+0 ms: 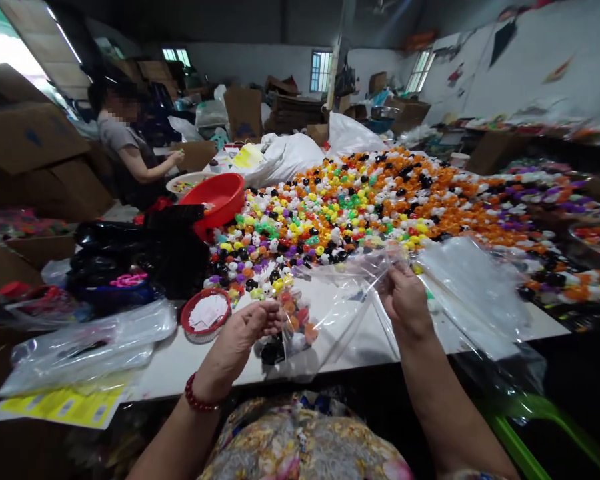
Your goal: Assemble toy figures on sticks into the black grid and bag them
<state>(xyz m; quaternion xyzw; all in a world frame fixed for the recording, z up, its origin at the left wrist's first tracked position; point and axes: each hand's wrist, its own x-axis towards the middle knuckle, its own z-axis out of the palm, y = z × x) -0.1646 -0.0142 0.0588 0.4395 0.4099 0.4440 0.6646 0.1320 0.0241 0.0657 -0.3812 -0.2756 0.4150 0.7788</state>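
Note:
A clear plastic bag (347, 297) is stretched between my two hands above the front of the white table. Several small colored toy pieces (297, 317), orange, red and white, show through its left end. My right hand (405, 297) is closed on the bag's right edge. At the left end my left hand (255, 325) has its fingers curled together against the plastic; it wears a red bead bracelet (199, 393) at the wrist. Some black pieces (271, 350) lie by the bag's lower left. Beyond it spreads a large heap of colored toy pieces (330, 207).
A red basket (185, 320) of paper slips stands left of my left hand. Flat clear bags lie at left (95, 340) and right (475, 287). A red basin (220, 200) sits farther back, near a seated person (130, 147). A green stool (535, 407) is at lower right.

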